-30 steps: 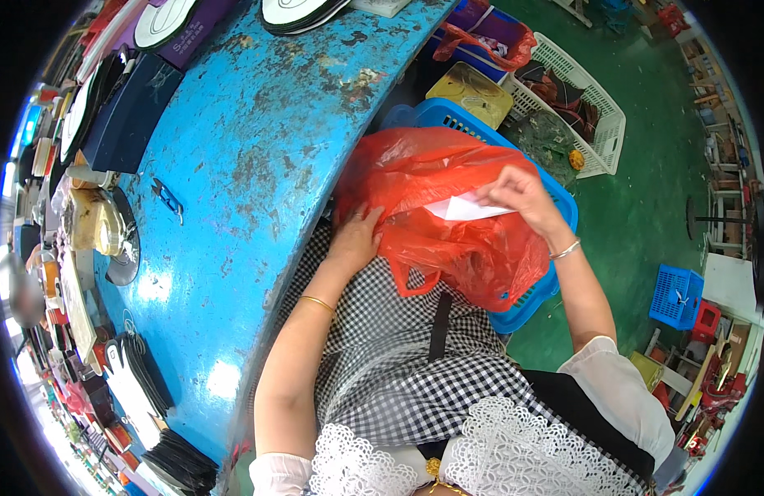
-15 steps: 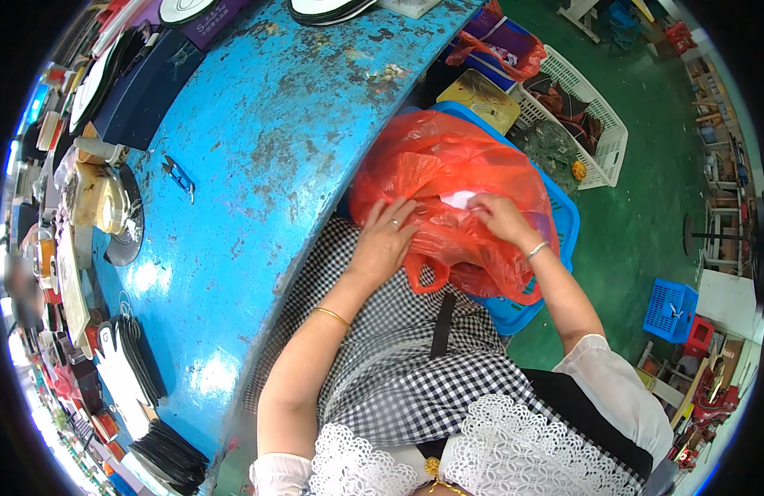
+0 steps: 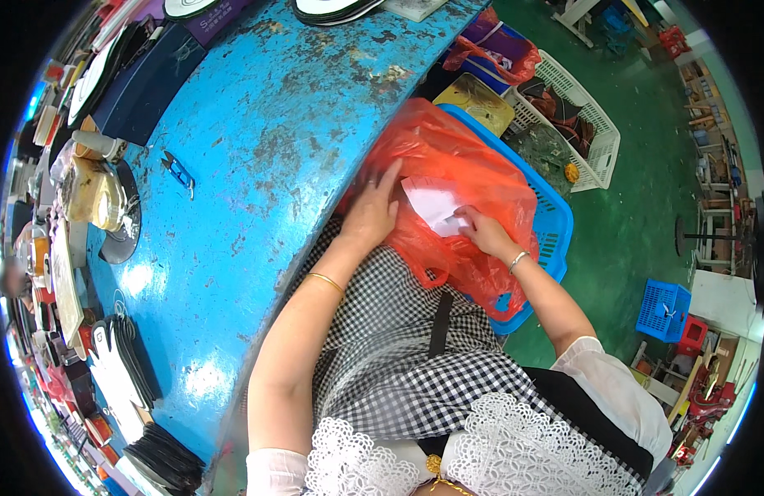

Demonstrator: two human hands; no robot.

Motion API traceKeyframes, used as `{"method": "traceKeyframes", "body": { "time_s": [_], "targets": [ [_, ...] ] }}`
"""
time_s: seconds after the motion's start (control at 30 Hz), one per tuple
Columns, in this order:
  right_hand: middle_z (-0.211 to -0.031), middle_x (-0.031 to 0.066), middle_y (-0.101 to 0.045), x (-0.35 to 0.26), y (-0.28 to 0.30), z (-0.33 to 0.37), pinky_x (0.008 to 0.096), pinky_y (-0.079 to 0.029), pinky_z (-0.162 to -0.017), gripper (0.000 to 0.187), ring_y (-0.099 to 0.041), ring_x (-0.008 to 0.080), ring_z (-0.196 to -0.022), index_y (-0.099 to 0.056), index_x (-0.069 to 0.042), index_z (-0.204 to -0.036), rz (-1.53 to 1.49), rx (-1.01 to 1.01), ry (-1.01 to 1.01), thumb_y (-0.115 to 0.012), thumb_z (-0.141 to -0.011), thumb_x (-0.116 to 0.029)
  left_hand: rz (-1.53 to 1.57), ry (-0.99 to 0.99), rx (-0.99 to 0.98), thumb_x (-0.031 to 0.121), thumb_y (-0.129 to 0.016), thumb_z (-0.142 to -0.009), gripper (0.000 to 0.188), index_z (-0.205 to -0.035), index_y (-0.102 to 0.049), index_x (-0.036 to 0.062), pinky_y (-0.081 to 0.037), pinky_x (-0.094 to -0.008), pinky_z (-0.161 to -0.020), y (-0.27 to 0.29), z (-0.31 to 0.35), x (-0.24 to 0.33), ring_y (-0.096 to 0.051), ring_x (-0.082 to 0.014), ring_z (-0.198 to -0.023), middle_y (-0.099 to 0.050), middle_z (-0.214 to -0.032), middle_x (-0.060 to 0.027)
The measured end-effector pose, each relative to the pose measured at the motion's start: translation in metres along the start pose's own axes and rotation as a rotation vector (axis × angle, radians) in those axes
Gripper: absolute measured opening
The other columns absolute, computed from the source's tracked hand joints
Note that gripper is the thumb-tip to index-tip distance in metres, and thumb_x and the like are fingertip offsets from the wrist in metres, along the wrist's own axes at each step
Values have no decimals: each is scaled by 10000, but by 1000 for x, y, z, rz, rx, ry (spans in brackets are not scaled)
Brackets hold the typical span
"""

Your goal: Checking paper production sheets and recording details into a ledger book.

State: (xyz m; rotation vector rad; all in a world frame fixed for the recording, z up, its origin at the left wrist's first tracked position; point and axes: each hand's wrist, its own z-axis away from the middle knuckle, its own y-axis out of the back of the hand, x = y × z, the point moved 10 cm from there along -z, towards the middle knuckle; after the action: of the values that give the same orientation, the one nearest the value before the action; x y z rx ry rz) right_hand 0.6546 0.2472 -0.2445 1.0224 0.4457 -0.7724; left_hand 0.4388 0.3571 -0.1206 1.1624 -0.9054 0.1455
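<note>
Between the two hands lies a flat white piece (image 3: 429, 201) with a curved outer edge, set against the crinkled, thin plastic of a glossy red bag (image 3: 473, 157); whether it is paper or cloth, I cannot tell. The right hand (image 3: 487, 235) pinches its lower corner between thumb and bent fingers, while the left hand (image 3: 370, 213) rests with fingers spread on the near left side of the bag. Under the bag, showing beyond the right hand, is a blue plastic basket (image 3: 554, 219) with slotted walls. Below the hands spreads a black-and-white checked apron (image 3: 390, 322) of woven cloth. Left of the left hand, the blue-painted surface (image 3: 233, 215) is shiny in places and scuffed, and carries blue-handled snips (image 3: 180, 172). Farther up and left of both hands, a purple box (image 3: 210, 25) bears pale printed lettering, too small to read surely.
</note>
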Motion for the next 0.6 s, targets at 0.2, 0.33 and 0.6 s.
{"method": "traceKeyframes", "body": {
  "time_s": [0.2, 0.33, 0.6],
  "targets": [
    [-1047, 164, -647, 10, -24, 2, 436, -491, -873, 428, -616, 361, -974, -578, -82, -1198, 487, -88, 227, -642, -775, -83, -63, -159, -168, 138, -647, -821, 659, -1421, -374, 152, -400, -434, -1046, -35, 17, 14, -425, -407, -1278, -380, -1431, -237],
    [-849, 138, -666, -36, 33, 9, 418, -534, -691, 354, -659, 319, -759, -586, -61, -1166, 486, 230, 261, -629, -817, -98, -43, -119, -117, 143, -644, -826, 539, -1339, -487, 96, -400, -425, -1044, -36, 27, -12, -462, -389, -1249, -423, -1397, -242],
    [-610, 16, -598, -189, 91, 117, 217, -398, -393, 193, -512, 55, -416, -623, 22, -969, -194, -450, 37, -643, -864, -138, 758, 180, -314, 381, -477, -976, 494, -1321, -493, 27, -443, -419, -1009, -36, 45, -19, -558, -322, -1169, -537, -1304, -208]
  ]
}}
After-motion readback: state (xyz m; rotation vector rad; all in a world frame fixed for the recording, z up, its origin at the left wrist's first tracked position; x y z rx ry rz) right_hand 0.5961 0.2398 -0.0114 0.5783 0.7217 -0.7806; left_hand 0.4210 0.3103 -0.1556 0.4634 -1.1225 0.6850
